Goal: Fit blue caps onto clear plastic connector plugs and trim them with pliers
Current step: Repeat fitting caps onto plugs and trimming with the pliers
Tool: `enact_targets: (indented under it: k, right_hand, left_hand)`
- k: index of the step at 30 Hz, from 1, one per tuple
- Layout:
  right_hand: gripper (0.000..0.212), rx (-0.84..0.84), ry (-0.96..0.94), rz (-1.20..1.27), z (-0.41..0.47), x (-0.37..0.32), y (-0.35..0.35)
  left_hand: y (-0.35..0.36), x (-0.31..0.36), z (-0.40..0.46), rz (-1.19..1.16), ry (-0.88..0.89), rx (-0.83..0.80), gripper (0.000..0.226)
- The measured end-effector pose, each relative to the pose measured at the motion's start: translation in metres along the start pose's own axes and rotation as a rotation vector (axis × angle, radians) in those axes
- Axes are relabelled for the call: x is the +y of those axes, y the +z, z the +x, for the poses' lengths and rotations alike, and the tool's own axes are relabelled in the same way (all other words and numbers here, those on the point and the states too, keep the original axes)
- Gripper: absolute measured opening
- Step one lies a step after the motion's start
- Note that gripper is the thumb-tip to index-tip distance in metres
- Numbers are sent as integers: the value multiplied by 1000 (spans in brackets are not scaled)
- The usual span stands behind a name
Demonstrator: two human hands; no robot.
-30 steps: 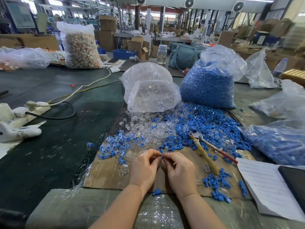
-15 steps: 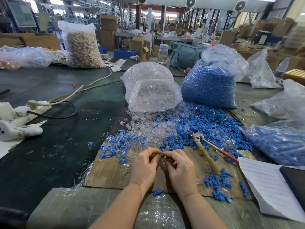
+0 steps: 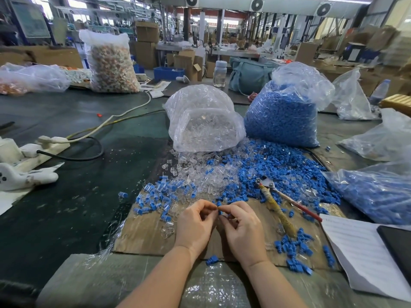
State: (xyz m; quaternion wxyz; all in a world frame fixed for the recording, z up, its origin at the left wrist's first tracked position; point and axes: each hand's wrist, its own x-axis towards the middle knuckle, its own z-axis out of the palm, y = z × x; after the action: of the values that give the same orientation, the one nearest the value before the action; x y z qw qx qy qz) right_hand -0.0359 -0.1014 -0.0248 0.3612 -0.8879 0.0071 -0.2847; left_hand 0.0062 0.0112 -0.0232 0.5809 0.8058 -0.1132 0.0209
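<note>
Head view: my left hand (image 3: 195,225) and right hand (image 3: 241,230) pinch a blue cap (image 3: 219,204) together (capping step, I judge); next, reach the pliers (image 3: 278,204).

Bright, even daylight from windows at 11 to 1 o'clock, blown out there. Soft faint shadows under hands (image 3: 219,227). Glare on clear plastic bag (image 3: 204,121) at 12. Wide-angle bending toward edges, strongest at 3 and 9. Background hall soft; centre sharp.
</note>
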Motion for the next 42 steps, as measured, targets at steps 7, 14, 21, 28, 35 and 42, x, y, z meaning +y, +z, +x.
enact_targets:
  k: [7, 14, 21, 28, 35, 42]
  right_hand:
    - [30, 182, 174, -408, 17, 9, -33]
    - [78, -333, 694, -829, 35, 45, -73]
    - [46, -311, 559, -904, 43, 40, -76]
    - [27, -396, 473, -387, 58, 9, -79]
    - [18, -687, 787, 385, 61, -17, -88]
    - [16, -783, 775, 468, 62, -22, -87]
  left_hand:
    - [0, 2, 2, -11, -34, 9, 21]
    - [-1, 9, 8, -82, -121, 2, 15]
    - [-4, 18, 14, -107, -212, -13, 8]
    - [-5, 43, 29, -337, -302, -28, 8]
    - [-12, 57, 46, -467, -388, 50, 8]
    - [-17, 54, 49, -469, -470, 119, 11]
